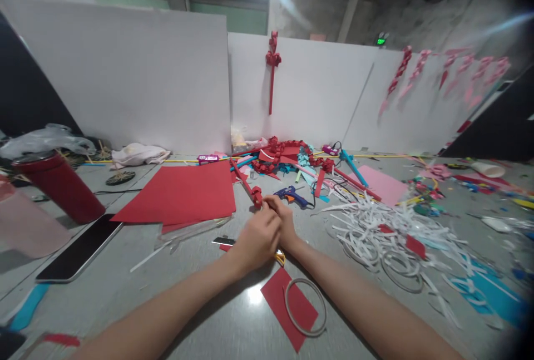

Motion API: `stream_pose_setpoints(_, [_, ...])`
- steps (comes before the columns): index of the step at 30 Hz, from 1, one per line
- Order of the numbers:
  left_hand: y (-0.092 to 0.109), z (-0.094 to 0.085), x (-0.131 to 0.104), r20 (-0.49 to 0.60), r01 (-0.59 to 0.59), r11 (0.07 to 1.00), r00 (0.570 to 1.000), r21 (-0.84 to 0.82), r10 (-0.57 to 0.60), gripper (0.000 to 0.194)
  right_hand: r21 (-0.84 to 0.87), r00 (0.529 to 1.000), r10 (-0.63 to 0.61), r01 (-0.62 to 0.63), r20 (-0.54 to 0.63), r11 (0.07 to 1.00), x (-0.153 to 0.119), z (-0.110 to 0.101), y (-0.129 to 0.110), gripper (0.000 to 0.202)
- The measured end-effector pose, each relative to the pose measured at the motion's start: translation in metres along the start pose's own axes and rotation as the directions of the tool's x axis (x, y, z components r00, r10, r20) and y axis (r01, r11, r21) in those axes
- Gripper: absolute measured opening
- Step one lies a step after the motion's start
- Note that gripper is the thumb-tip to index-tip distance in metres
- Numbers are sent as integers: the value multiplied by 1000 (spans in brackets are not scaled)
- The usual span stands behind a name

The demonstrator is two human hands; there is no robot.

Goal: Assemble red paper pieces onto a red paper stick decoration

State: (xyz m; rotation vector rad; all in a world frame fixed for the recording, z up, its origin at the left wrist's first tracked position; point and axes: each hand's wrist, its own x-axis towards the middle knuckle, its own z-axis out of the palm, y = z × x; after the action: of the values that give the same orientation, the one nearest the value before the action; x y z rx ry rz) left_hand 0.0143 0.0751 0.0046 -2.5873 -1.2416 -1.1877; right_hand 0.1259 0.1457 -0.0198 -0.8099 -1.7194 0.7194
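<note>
My left hand (257, 237) and my right hand (284, 220) meet over the middle of the table, fingers closed together. At their fingertips is a folded red paper ornament (256, 196), with a straight red strip running up and to the left from it. My fingers cover its near end. Just beyond my right hand lies a blue glue gun (292, 196) with an orange trigger. A cutter blade (224, 241) rests left of my left wrist. Partly hidden under my hands is a yellow-handled tool (280, 259). Nearer me, a grey ring (287, 307) overlaps a red paper rectangle (280, 287).
Red paper sheets (192, 193) lie to the left, near a phone (81, 251) and a red tumbler (62, 190). White paper strips (367, 226) pile up at right. Red paper chains (287, 146) and blue tubes (354, 169) lie farther back, before a white partition (317, 93).
</note>
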Motion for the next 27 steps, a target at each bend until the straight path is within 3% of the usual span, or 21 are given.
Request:
stream_pose_setpoints(2, [18,-1,-4,118,-22,995,993,98,10,9,30,999,32,-33,11,999,1,0,1,18])
stream_pose_setpoints(5, [22,1,-15,128,84,984,986,155,-104,17,51,999,46,-45,-15,998,2,3,4,19])
stream_pose_setpoints(7, [13,1,-26,137,152,975,975,164,-176,26,55,999,35,-33,-32,998,2,5,4,20])
stream_pose_setpoints(11, [-9,-7,-51,312,128,972,932,195,-185,22,48,999,6,-4,-33,999,2,8,2,20])
stream_pose_setpoints(17, [-40,-53,-87,366,233,940,876,250,-314,19,57,1000,7,-5,-28,998,1,6,0,21])
stream_pose_setpoints(20, [-65,-81,-93,350,309,890,836,336,-423,18,71,1000,-3,4,-15,997,1,6,0,21])
stream_pose_setpoints(22, [-78,-88,-85,257,374,843,834,388,-488,19,82,1000,-12,13,-12,997,1,6,0,21])
stream_pose_setpoints(24, [-86,-80,-67,133,461,851,854,253,-502,24,90,1000,-13,14,-11,996,1,5,1,20])
stream_pose_setpoints(25, [-87,-71,-56,87,521,845,843,119,-531,24,93,1000,-9,10,-8,996,1,5,1,20])
stream_pose_setpoints(27, [-87,-44,-31,-21,635,747,759,-197,-650,18,92,1000,-3,2,10,996,1,5,1,20])
